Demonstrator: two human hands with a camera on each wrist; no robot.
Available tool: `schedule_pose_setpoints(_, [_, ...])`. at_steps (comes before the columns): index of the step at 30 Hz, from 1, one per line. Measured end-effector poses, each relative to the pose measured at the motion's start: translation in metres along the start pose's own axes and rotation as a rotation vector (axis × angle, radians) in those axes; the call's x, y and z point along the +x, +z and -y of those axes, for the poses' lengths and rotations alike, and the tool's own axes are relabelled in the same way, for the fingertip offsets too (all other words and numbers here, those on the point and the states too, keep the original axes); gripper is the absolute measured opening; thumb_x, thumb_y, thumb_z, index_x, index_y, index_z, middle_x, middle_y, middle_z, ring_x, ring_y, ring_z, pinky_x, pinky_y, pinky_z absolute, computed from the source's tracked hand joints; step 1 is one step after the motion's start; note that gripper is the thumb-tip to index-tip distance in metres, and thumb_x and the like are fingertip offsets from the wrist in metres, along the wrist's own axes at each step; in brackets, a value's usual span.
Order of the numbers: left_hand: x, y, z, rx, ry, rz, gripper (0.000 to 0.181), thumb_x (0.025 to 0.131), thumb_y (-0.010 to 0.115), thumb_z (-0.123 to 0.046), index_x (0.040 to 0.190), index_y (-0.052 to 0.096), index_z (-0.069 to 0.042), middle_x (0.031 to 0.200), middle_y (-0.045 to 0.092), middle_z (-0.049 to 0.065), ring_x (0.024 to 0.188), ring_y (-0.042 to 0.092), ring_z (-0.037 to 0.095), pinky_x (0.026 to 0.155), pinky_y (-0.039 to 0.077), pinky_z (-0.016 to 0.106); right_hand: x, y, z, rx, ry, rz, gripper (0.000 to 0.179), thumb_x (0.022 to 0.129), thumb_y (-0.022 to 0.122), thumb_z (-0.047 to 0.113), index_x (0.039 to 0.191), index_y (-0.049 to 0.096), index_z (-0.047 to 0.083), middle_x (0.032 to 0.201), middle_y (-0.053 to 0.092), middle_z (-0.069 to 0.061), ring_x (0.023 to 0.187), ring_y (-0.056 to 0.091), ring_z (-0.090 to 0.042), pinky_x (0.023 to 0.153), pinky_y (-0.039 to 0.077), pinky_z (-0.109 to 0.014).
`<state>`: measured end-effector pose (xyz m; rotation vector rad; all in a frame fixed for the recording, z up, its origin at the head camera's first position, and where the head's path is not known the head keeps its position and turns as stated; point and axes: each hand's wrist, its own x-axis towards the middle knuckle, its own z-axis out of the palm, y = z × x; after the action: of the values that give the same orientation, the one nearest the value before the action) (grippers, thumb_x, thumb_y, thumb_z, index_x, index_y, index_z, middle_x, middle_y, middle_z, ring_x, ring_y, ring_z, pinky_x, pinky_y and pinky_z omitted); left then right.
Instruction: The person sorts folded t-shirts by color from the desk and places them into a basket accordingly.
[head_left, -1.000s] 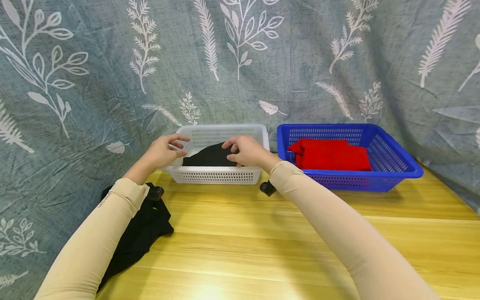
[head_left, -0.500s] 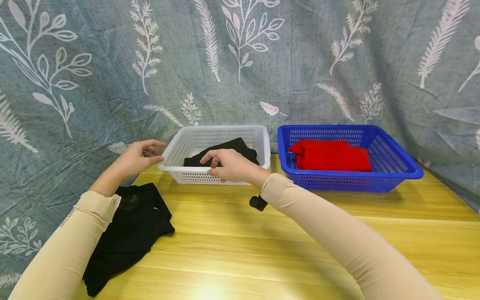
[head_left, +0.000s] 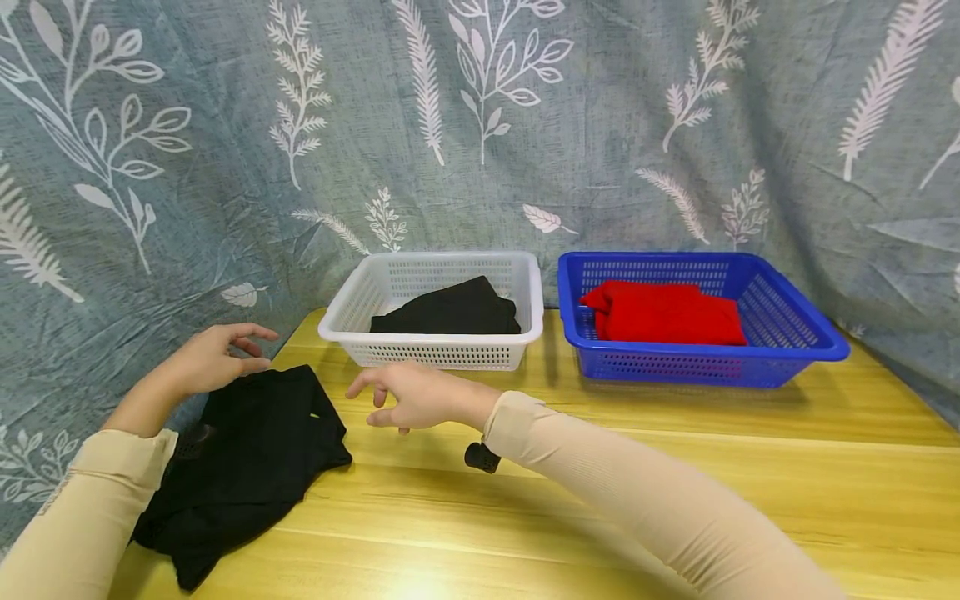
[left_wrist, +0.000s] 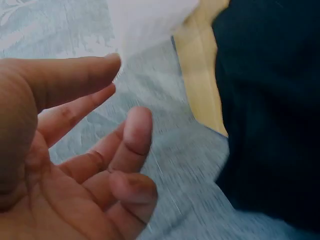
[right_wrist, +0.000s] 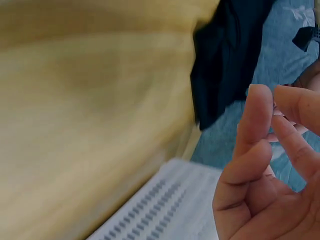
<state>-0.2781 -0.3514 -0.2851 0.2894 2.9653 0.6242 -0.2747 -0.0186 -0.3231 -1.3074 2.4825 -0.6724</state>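
Observation:
My left hand [head_left: 213,358] hovers by the far left edge of a black cloth garment [head_left: 255,442], which lies loosely spread on the table. Its fingers are relaxed and hold nothing; in the left wrist view the black garment [left_wrist: 275,110] is to their right, apart from them. My right hand [head_left: 412,396] is over the table in front of the white basket [head_left: 435,352], fingers loosely bent, nothing in them. Inside that basket lies a folded black cloth [head_left: 457,310]. The right wrist view has the white basket [right_wrist: 155,210] below and left of the hand [right_wrist: 270,170].
A blue basket [head_left: 697,367] stands right of the white one, with a folded red cloth [head_left: 667,312] inside. Behind both hangs a grey-blue leaf-patterned curtain [head_left: 600,125], which also runs along the table's left side. The wooden table [head_left: 600,492] extends in front.
Both hands have come out from over the white basket and moved left and nearer, toward the black garment on the table. The folded black cloth in the basket is now uncovered to view.

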Motion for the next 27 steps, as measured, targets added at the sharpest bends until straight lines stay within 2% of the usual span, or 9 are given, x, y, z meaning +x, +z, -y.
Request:
schedule_pose_setpoints(5, [-0.008, 0.003, 0.016, 0.073, -0.026, 0.047, 0.055, 0.105, 0.070, -0.021, 0.151, 0.052, 0.003, 0.135, 0.062, 0.040, 0.095, 0.072, 0.037, 0.080, 0.058, 0.052, 0.007, 0.016, 0.006, -0.006, -0.003, 0.039, 0.045, 0.106, 0.070, 0.021, 0.150, 0.060, 0.022, 0.113, 0.070, 0.001, 0.068, 0.077, -0.019, 0.085, 0.051, -0.018])
schedule_pose_setpoints(8, [-0.011, 0.007, 0.025, 0.107, -0.036, 0.067, 0.057, 0.103, 0.071, -0.021, 0.150, 0.052, 0.005, 0.127, 0.064, 0.038, 0.085, 0.071, 0.027, 0.078, 0.057, 0.051, 0.010, 0.025, 0.009, 0.008, 0.003, 0.068, 0.047, 0.106, 0.070, 0.020, 0.152, 0.059, 0.024, 0.110, 0.067, 0.003, 0.067, 0.075, -0.016, 0.081, 0.050, -0.017])
schedule_pose_setpoints(11, [-0.015, 0.011, 0.033, 0.126, -0.050, 0.084, 0.059, 0.102, 0.072, -0.021, 0.149, 0.052, 0.007, 0.122, 0.064, 0.038, 0.081, 0.070, 0.025, 0.078, 0.057, 0.052, 0.015, 0.035, 0.013, 0.003, -0.002, 0.101, 0.050, 0.106, 0.070, 0.021, 0.154, 0.058, 0.026, 0.103, 0.069, 0.005, 0.064, 0.073, -0.014, 0.083, 0.050, -0.016])
schedule_pose_setpoints(15, [-0.019, 0.017, 0.042, 0.153, -0.067, 0.088, 0.059, 0.100, 0.073, -0.021, 0.147, 0.054, 0.008, 0.123, 0.063, 0.042, 0.094, 0.070, 0.042, 0.082, 0.057, 0.059, 0.021, 0.049, 0.017, -0.033, -0.026, 0.141, 0.052, 0.107, 0.070, 0.023, 0.156, 0.056, 0.028, 0.078, 0.068, 0.007, 0.058, 0.067, -0.010, 0.081, 0.048, -0.014])
schedule_pose_setpoints(18, [-0.020, 0.021, 0.046, 0.185, -0.067, 0.066, 0.057, 0.098, 0.075, -0.021, 0.144, 0.057, 0.007, 0.118, 0.066, 0.039, 0.104, 0.065, 0.052, 0.084, 0.055, 0.063, 0.025, 0.057, 0.019, -0.054, -0.032, 0.156, 0.051, 0.107, 0.070, 0.024, 0.155, 0.057, 0.029, 0.063, 0.060, 0.007, 0.055, 0.062, -0.007, 0.074, 0.047, -0.013])
schedule_pose_setpoints(22, [-0.022, 0.025, 0.050, 0.196, -0.065, 0.060, 0.056, 0.097, 0.077, -0.020, 0.142, 0.058, 0.008, 0.109, 0.069, 0.034, 0.099, 0.066, 0.049, 0.083, 0.054, 0.063, 0.030, 0.063, 0.021, -0.088, -0.032, 0.156, 0.048, 0.106, 0.071, 0.025, 0.153, 0.061, 0.028, 0.056, 0.052, 0.007, 0.050, 0.054, -0.006, 0.067, 0.043, -0.012])
schedule_pose_setpoints(27, [-0.024, 0.029, 0.053, 0.177, -0.066, 0.081, 0.059, 0.097, 0.077, -0.021, 0.143, 0.057, 0.009, 0.116, 0.067, 0.040, 0.103, 0.066, 0.054, 0.085, 0.055, 0.064, 0.031, 0.068, 0.022, -0.085, 0.014, 0.171, 0.047, 0.106, 0.071, 0.025, 0.151, 0.063, 0.029, 0.056, 0.054, 0.007, 0.050, 0.051, -0.006, 0.066, 0.044, -0.014])
